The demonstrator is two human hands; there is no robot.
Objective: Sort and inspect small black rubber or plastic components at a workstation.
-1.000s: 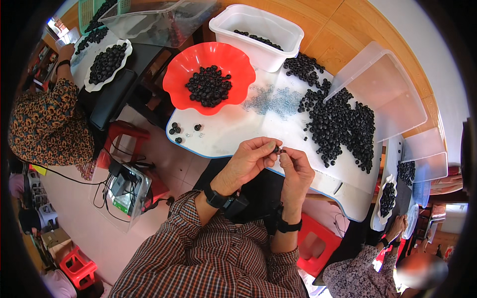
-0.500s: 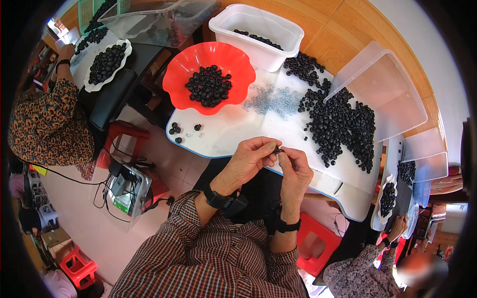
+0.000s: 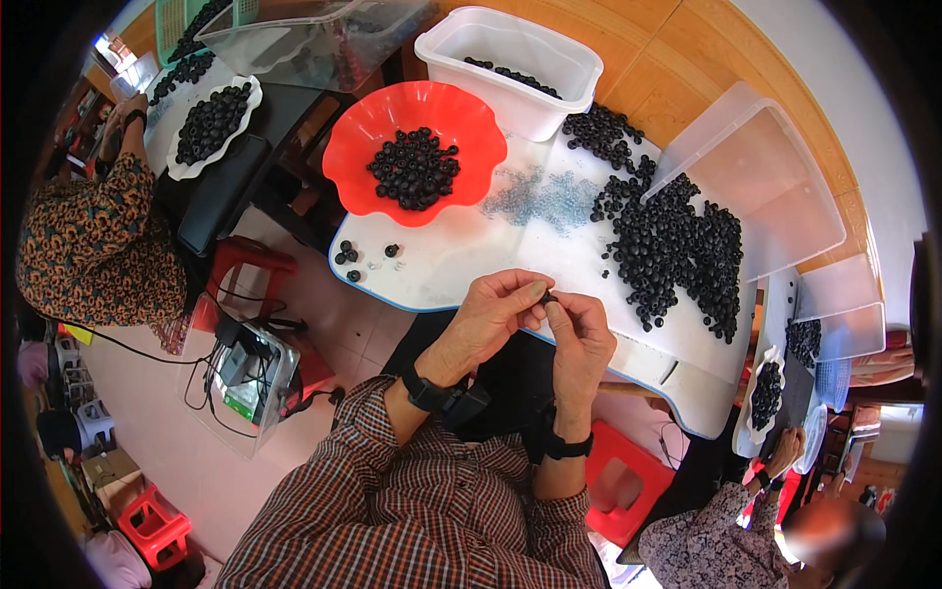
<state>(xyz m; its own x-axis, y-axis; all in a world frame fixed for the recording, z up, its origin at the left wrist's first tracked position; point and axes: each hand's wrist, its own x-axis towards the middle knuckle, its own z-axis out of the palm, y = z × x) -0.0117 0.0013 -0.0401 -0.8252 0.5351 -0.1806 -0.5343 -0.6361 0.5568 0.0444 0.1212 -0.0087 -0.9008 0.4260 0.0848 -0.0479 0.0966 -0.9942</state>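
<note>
My left hand [image 3: 496, 316] and my right hand [image 3: 579, 339] meet fingertip to fingertip over the near edge of the white table [image 3: 461, 257]. Between them they pinch one small black round part [image 3: 548, 296]. A large heap of the same black parts [image 3: 677, 245] lies on the table just beyond my right hand. A red scalloped bowl [image 3: 363, 147] holding more black parts stands beyond my left hand. A patch of tiny clear bits [image 3: 549, 196] lies between the bowl and the heap.
A white tub [image 3: 510, 49] stands behind the red bowl, and a clear lid [image 3: 756, 187] leans at the right. A few loose parts [image 3: 348, 257] lie near the table's left edge. Other people sit at the left [image 3: 93, 255] and lower right [image 3: 726, 530]. Red stools [image 3: 618, 481] stand below.
Both hands stay together at the table's edge, still pinching the small black part; only slight finger shifts show.
</note>
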